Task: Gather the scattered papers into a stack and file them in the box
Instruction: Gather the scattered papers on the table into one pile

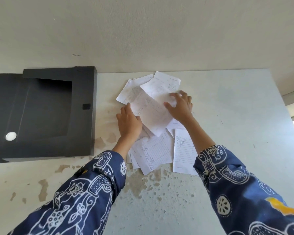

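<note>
Both hands, left hand (129, 122) and right hand (181, 106), rest apparently open-fingered on the papers (153, 116); the box (41, 114) lies left, nearer the left hand.

Both arms extend forward, forearms in blue patterned sleeves (85, 192). Left hand (129, 122) lies palm down, fingers together and pointing away. Right hand (181, 106) lies palm down, fingers spread, thumb angled toward the left.

White papers (153, 116) overlapping loosely; black box (41, 114) open
</note>
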